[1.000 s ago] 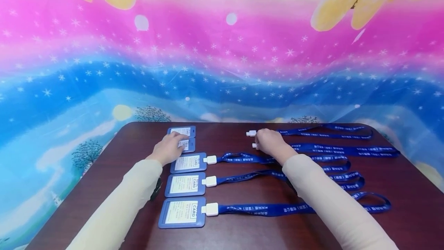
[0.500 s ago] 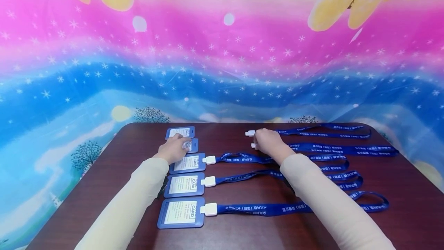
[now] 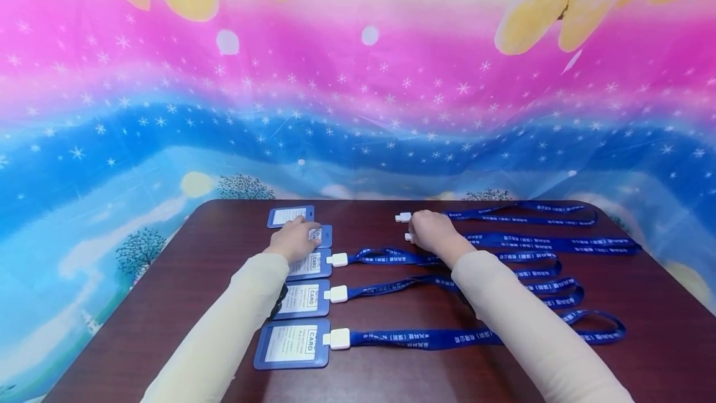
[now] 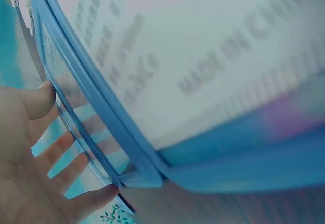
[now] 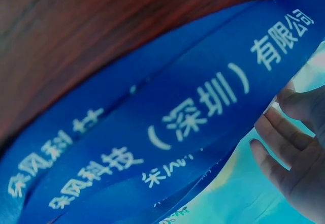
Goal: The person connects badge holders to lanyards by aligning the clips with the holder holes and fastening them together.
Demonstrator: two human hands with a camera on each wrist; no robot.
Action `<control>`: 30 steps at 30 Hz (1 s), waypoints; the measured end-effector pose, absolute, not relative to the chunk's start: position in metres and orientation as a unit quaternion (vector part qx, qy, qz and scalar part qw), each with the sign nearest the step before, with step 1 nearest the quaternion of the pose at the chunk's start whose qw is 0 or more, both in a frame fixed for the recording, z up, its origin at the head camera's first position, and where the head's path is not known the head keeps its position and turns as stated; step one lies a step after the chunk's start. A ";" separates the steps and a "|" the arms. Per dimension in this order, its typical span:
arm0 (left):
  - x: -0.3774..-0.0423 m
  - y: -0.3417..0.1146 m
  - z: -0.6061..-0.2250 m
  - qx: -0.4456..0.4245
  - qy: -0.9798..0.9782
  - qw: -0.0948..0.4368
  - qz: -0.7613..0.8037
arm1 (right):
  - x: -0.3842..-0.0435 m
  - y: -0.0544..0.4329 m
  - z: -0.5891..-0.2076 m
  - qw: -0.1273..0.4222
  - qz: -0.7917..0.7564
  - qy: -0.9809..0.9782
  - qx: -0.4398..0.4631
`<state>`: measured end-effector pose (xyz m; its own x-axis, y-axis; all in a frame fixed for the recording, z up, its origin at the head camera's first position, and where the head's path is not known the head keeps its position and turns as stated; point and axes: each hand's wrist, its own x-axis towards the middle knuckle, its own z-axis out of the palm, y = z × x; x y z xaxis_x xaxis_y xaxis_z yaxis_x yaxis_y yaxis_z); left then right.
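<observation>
In the head view my left hand [image 3: 292,240] holds a blue badge holder [image 3: 327,236], thumb and fingers at its edges, and covers its left part. The left wrist view shows that hand's fingers [image 4: 71,173] spread along a holder's edge. Across the table my right hand [image 3: 433,231] pinches the white clip [image 3: 408,237] of a blue printed lanyard [image 3: 520,241]. The clip's tip pokes out left of the fingers; the rest is hidden. A gap separates holder and clip. In the right wrist view a lanyard strap [image 5: 167,112] runs past the curled fingers.
Behind my left hand lies a loose badge holder [image 3: 288,217]; opposite it is a lanyard with a white clip [image 3: 403,217]. Nearer, several badge holders [image 3: 260,344] are joined to lanyards [image 3: 419,338] in rows. A patterned cloth [image 3: 358,111] hangs behind the brown table [image 3: 386,384].
My left hand has come onto the second badge holder from the back and moved it to the right, toward the clip. My right hand has stayed at the clip.
</observation>
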<state>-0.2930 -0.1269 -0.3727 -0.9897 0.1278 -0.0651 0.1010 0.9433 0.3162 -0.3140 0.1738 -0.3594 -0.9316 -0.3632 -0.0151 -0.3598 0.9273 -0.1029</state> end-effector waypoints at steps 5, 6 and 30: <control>-0.294 -0.124 -0.374 0.046 0.987 0.036 0.153 | -0.315 0.172 -0.361 0.015 -0.042 0.982 -0.184; -0.295 -0.124 -0.374 0.043 0.987 0.035 0.152 | -0.315 0.171 -0.361 0.014 -0.040 0.982 -0.185; -0.293 -0.117 -0.368 0.058 0.991 0.031 0.114 | -0.328 0.085 -0.364 0.000 -0.007 0.974 -0.226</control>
